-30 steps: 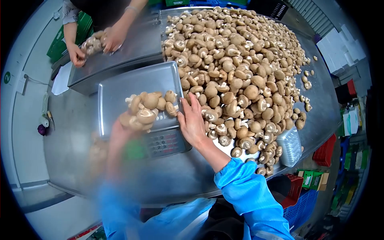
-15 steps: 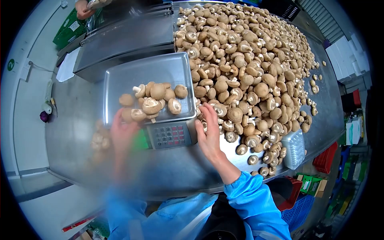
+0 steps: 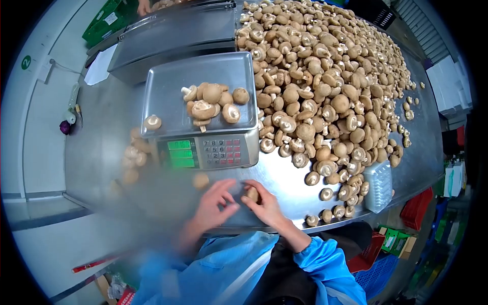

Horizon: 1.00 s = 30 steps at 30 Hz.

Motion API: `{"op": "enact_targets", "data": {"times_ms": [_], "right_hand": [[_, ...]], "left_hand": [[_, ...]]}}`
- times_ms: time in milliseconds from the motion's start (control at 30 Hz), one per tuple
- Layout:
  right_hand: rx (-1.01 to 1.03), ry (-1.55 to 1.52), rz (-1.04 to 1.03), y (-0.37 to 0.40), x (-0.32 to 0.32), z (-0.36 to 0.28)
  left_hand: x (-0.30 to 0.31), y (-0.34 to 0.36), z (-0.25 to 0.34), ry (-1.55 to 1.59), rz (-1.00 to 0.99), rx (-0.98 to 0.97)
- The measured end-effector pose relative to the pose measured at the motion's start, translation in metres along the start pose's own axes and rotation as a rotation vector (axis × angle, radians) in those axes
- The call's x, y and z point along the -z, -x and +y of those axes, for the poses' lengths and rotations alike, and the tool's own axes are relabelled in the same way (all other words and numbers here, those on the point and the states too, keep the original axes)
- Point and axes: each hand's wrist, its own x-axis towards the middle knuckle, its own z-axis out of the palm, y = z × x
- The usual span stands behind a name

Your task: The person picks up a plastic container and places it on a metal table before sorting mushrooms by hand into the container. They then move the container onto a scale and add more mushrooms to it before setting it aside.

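My right hand (image 3: pixel 265 206) pinches a single brown mushroom (image 3: pixel 252 193) between thumb and fingers, just above the steel table's front part. Beside it my left hand (image 3: pixel 216 204) is bent with thumb and fingers apart, and nothing shows in it. Ahead of both hands stands a digital scale (image 3: pixel 223 152) with lit green displays. On its metal tray (image 3: pixel 173 86) lies a small cluster of mushrooms (image 3: pixel 212 93), and one more mushroom (image 3: pixel 152 122) sits at the tray's near left corner. Another mushroom (image 3: pixel 201 180) rests on the table below the displays.
A large heap of mushrooms (image 3: pixel 325 91) covers the table's right side. A stack of clear plastic punnets (image 3: pixel 377 188) stands at the heap's near edge. Left of the scale, more mushrooms (image 3: pixel 136 155) appear blurred. Behind it is a steel cover (image 3: pixel 173 38); another person's hand (image 3: pixel 144 7) shows beyond.
Both hands have drawn back from the scale to the table's front. My right hand now has a mushroom. A few mushrooms are gone from the tray's near left part, and the view has shifted.
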Motion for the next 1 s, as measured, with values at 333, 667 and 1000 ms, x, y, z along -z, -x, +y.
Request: {"op": "enact_targets", "data": {"times_ms": [333,667,1000], "right_hand": [[0.091,0.357,0.07,0.036,0.017,0.015],[0.283,0.645,0.028,0.037,0.012,0.009],[0.504,0.374,0.196,-0.012,0.034,-0.042]], "left_hand": [[0.148,-0.072,-0.003,-0.803,0.831,-0.264],[0.182,-0.11,-0.049,-0.825,0.666,-0.14],[0.105,-0.079,0.009,-0.227,0.535,-0.148]]}}
